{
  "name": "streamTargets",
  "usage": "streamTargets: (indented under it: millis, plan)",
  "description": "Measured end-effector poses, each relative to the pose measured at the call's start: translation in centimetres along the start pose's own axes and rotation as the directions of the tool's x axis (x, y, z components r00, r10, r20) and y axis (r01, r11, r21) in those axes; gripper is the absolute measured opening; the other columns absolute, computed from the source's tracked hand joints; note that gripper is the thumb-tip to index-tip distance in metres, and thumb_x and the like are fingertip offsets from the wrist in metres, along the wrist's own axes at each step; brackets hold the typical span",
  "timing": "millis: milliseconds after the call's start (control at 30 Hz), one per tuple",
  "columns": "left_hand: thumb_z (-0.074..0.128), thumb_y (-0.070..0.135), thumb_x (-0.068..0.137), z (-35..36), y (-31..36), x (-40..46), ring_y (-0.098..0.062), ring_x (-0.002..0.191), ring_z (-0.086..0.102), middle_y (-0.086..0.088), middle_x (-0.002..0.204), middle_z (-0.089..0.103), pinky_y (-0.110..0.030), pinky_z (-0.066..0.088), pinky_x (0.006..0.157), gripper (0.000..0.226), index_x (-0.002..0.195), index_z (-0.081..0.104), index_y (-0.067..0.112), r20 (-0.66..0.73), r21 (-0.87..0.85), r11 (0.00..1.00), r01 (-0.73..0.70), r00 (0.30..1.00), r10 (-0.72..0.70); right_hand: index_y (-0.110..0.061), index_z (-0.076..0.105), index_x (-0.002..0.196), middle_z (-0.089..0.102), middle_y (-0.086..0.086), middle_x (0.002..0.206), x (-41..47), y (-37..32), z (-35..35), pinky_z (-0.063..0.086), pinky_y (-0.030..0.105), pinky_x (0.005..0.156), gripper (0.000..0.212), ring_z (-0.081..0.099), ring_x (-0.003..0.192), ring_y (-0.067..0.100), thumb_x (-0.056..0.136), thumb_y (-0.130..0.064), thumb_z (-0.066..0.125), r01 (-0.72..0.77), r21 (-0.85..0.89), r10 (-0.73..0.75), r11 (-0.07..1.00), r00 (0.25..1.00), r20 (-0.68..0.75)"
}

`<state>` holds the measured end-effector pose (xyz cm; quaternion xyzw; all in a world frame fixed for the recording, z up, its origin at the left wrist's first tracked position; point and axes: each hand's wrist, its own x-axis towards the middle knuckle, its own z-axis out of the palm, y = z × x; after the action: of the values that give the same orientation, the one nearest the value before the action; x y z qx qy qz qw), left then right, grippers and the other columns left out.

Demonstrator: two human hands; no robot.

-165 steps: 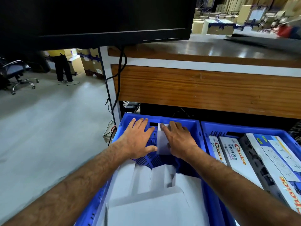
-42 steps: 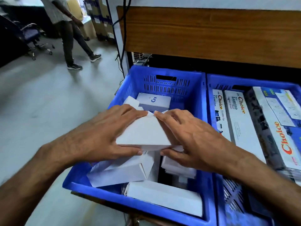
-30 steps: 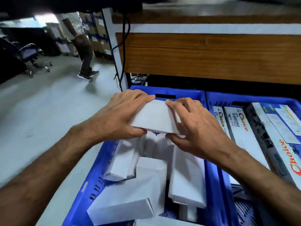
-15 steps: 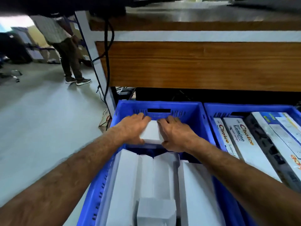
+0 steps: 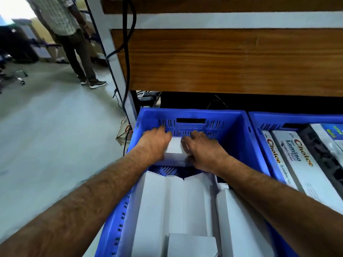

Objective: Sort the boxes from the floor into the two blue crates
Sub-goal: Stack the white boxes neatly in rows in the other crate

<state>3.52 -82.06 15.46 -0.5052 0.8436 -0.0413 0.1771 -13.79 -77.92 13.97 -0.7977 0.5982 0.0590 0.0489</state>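
Two blue crates stand side by side under a wooden desk. In the left crate both my hands hold a small plain white box low against the far wall. My left hand grips its left side and my right hand grips its right side, fingers curled over the top. Several plain white boxes lie packed in the near half of this crate. The right crate holds long printed "Choice" boxes.
The desk's wooden front panel overhangs just beyond the crates, with black cables down its white leg. A person stands on the grey floor at the far left, near an office chair base.
Both hands carried the small white box from above the middle of the left crate forward and down to its far wall. The person at the back has walked closer.
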Motion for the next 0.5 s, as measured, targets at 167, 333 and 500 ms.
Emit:
streamTargets:
  millis: [167,333,500]
  plan:
    - [0.07,0.049,0.09,-2.3,-0.5,-2.2,-0.027,0.12,0.055,-0.008,0.133,0.049,-0.043,0.053,0.096,0.067,0.142,0.043,0.018,-0.14,-0.087,0.996,-0.01,0.99,-0.003,-0.018,0.035,0.15,0.043,0.011,0.144,-1.9,-0.4,-1.7,0.05,0.042,0.09,0.066,0.048,0.128,0.029,0.096,-0.045,0.061,0.042,-0.013,-0.043,0.999,0.99,-0.137]
    - [0.054,0.055,0.097,-4.4,-0.5,-6.9,-0.024,0.121,0.054,-0.002,0.135,0.053,-0.042,0.05,0.094,0.058,0.145,0.045,0.022,-0.39,-0.147,0.985,-0.086,0.921,0.023,-0.01,0.02,0.162,0.025,0.02,0.164,-6.7,-1.6,-3.1,0.029,0.043,0.122,0.075,0.031,0.149,0.034,0.101,-0.045,0.048,0.097,-0.045,-0.105,0.994,0.966,-0.236]
    - [0.044,0.055,0.1,-4.9,1.1,-12.3,-0.019,0.127,0.052,0.002,0.143,0.051,-0.038,0.045,0.102,0.057,0.149,0.045,0.025,-0.476,-0.218,0.97,-0.103,0.879,-0.014,-0.01,0.019,0.162,0.023,0.02,0.166,-11.3,-3.1,-4.4,0.023,0.042,0.124,0.073,0.026,0.152,0.032,0.104,-0.05,0.039,0.112,-0.022,-0.114,0.993,0.953,-0.28]
